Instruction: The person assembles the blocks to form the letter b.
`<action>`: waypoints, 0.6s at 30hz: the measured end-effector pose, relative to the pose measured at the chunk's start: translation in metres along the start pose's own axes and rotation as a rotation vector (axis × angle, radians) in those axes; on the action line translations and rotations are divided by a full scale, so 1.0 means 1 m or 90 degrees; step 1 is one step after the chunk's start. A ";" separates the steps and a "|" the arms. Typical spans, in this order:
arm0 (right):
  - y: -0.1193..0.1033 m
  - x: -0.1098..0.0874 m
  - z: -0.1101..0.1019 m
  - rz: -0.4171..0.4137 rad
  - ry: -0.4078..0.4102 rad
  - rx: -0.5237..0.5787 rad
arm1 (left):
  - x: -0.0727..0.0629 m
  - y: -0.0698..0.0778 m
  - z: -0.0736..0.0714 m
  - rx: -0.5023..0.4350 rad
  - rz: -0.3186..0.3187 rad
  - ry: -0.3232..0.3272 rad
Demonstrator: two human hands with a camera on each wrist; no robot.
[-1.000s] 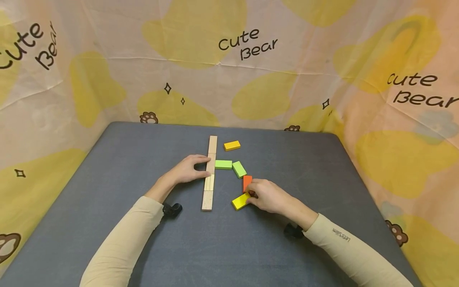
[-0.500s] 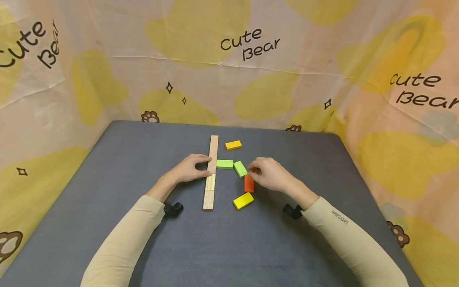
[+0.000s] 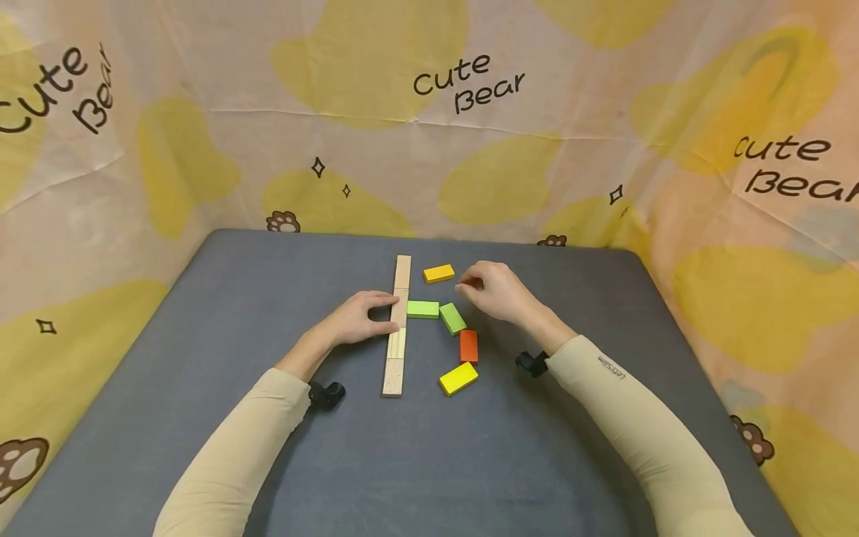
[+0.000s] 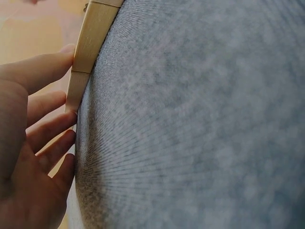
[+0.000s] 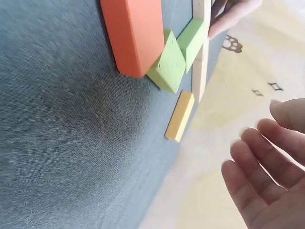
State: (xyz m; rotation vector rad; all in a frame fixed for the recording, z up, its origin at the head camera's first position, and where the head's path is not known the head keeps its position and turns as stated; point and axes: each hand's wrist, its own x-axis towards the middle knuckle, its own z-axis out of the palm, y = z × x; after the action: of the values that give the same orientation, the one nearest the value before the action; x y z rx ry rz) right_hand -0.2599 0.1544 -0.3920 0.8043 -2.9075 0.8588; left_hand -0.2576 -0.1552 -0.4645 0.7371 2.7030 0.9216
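Plain wooden blocks (image 3: 394, 377) lie end to end in a straight row. My left hand (image 3: 356, 319) rests its thumb and fingertips against the middle of that row, fingers fairly straight in the left wrist view. From the row's right side runs a light green block (image 3: 423, 309), followed by a second green block (image 3: 452, 318) set at a slant. Below come an orange-red block (image 3: 469, 347) and a tilted yellow block (image 3: 459, 379). My right hand (image 3: 499, 291) holds nothing, its fingers loosely bent, just right of a separate amber-yellow block (image 3: 439, 274).
The blocks lie on a dark grey padded tabletop (image 3: 416, 462). Behind it and at both sides hangs a printed cloth (image 3: 376, 82) with yellow patches and lettering. A black wrist camera (image 3: 326, 396) sits under each forearm.
My right hand has let go at the orange-red and yellow blocks and moved away from me, up beside the amber-yellow block. My left hand has stayed on the wooden row.
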 end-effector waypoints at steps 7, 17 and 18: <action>0.008 0.022 0.003 0.007 0.011 0.017 | -0.001 0.001 0.001 0.005 -0.006 -0.004; 0.019 0.053 0.015 0.045 -0.001 0.009 | -0.002 0.003 -0.001 0.011 -0.010 -0.005; 0.020 0.056 0.017 0.048 -0.007 0.007 | -0.002 0.003 -0.001 0.010 -0.010 -0.006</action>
State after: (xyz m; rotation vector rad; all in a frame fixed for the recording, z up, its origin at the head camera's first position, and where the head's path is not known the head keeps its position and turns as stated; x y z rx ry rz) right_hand -0.3155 0.1335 -0.4083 0.7067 -2.9625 0.8804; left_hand -0.2550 -0.1551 -0.4621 0.7195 2.7070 0.8912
